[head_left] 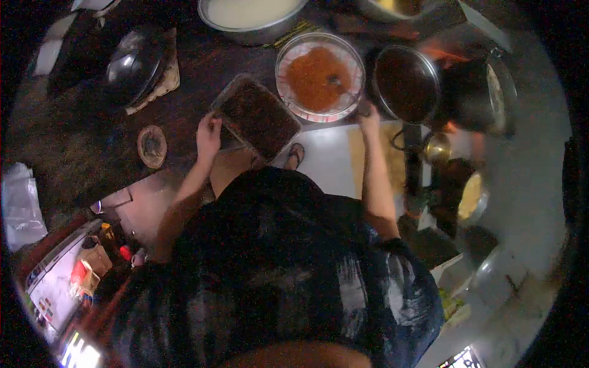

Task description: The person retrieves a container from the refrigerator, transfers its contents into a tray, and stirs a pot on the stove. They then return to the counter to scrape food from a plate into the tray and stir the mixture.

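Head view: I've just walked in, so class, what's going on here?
A person's left hand holds the edge of a tray with dark contents. The right hand is by the rim of a plate of orange food; blur hides whether it grips anything. A pan stands right of the plate, and a pot of pale liquid stands beyond it.

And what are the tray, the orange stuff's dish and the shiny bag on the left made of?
Tray: maybe clear plastic or glass; its pale edge looks see-through.
Dish: shiny, perhaps metal, because the rim gleams; the pink-and-white pattern could be paint or a liner.
Bag: most likely thin, glossy plastic, since it's see-through and crinkly.
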